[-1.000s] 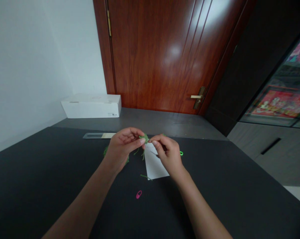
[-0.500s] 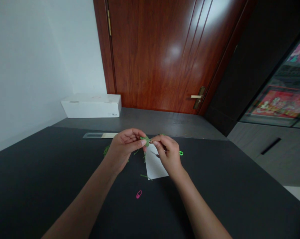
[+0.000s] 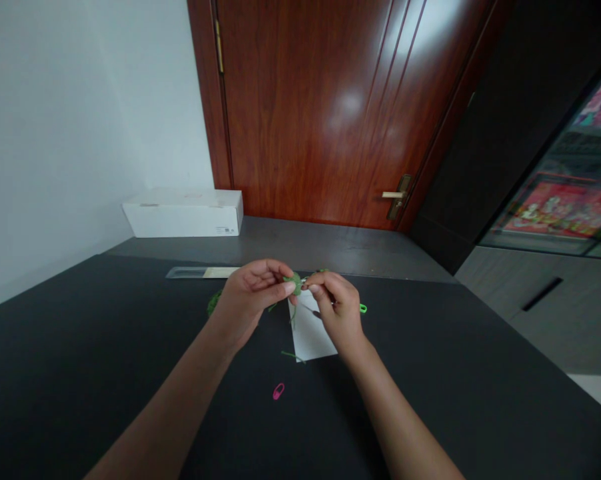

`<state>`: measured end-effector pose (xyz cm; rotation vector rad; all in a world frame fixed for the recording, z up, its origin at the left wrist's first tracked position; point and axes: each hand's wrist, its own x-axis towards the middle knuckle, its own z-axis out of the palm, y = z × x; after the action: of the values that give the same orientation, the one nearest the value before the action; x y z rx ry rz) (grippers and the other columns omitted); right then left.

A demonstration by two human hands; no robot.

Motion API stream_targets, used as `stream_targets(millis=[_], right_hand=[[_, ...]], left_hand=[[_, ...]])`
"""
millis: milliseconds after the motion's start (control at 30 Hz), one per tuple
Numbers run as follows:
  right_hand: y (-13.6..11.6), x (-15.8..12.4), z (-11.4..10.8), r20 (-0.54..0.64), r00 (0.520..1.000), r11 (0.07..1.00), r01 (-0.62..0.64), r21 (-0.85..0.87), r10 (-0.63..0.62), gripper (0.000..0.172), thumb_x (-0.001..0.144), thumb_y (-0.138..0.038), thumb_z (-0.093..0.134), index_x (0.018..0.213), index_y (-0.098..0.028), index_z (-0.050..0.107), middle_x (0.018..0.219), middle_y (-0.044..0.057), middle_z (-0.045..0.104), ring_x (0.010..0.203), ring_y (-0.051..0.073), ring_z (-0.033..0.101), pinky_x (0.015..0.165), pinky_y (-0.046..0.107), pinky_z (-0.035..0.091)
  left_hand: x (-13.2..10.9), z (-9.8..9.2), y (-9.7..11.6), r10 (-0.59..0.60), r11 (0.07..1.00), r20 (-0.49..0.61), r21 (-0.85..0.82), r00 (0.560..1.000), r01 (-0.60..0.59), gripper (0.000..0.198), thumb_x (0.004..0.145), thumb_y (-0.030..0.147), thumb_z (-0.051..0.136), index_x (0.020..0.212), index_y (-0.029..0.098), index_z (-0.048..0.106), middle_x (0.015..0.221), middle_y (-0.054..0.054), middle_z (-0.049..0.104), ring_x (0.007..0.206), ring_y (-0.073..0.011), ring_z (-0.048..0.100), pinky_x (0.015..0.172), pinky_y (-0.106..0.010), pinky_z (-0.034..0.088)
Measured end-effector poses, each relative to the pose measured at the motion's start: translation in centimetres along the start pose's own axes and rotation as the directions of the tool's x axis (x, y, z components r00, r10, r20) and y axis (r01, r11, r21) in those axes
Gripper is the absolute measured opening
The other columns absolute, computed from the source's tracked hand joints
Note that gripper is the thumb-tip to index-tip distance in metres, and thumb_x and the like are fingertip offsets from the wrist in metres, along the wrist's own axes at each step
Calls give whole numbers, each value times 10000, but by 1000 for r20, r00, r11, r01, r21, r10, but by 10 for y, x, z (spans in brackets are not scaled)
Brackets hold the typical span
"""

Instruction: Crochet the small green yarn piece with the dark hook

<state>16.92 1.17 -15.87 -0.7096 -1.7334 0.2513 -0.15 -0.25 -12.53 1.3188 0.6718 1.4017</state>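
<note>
My left hand [image 3: 248,297] pinches a small, rounded piece of green crochet [image 3: 295,283] between thumb and fingers, and loose yarn ends hang below it. Closed around a thin crochet hook [image 3: 304,283], my right hand [image 3: 338,307] is just to the right of the piece. The hook's metal tip meets the edge of the crochet; most of its shaft is hidden by my fingers. Behind my left wrist shows part of a green yarn ball [image 3: 213,303]. A sheet of white paper [image 3: 313,340] lies beneath both hands, with a cut strand of green yarn [image 3: 291,356] across its near corner.
On the dark table [image 3: 430,387] lie a pink stitch marker [image 3: 278,391] in front and a green stitch marker [image 3: 363,309] beyond my right hand. A long clear-and-beige packet [image 3: 195,273] rests at the back. A white box [image 3: 185,217] stands by the wall, before a wooden door [image 3: 305,120].
Both hands have shifted very slightly to the right with the crochet piece and hook. The hanging yarn end has swung a little; the things on the table have stayed put.
</note>
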Motion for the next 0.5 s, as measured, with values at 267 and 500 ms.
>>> stream_targets(millis=[267,500], right_hand=[[1,2,-6,54,997,993,51,-110,-46,250,1002,-280,510,821,-234,676,792,35,718,735,183,624,738,322,428],[0,2,-7,66,996,988,74,-138,-66,234,1006,-262,508,843,-227,671,799,30,713,736,173,618,735,312,419]], left_hand=[[0,-4,-3,71,985,-52,163,996,-61,140,713,142,814,829,154,737,758,-33,741,687,-141,703,679,-241,568],[0,-2,-2,85,981,-49,180,995,-75,115,727,129,791,823,155,732,745,-30,738,687,-139,700,673,-235,559]])
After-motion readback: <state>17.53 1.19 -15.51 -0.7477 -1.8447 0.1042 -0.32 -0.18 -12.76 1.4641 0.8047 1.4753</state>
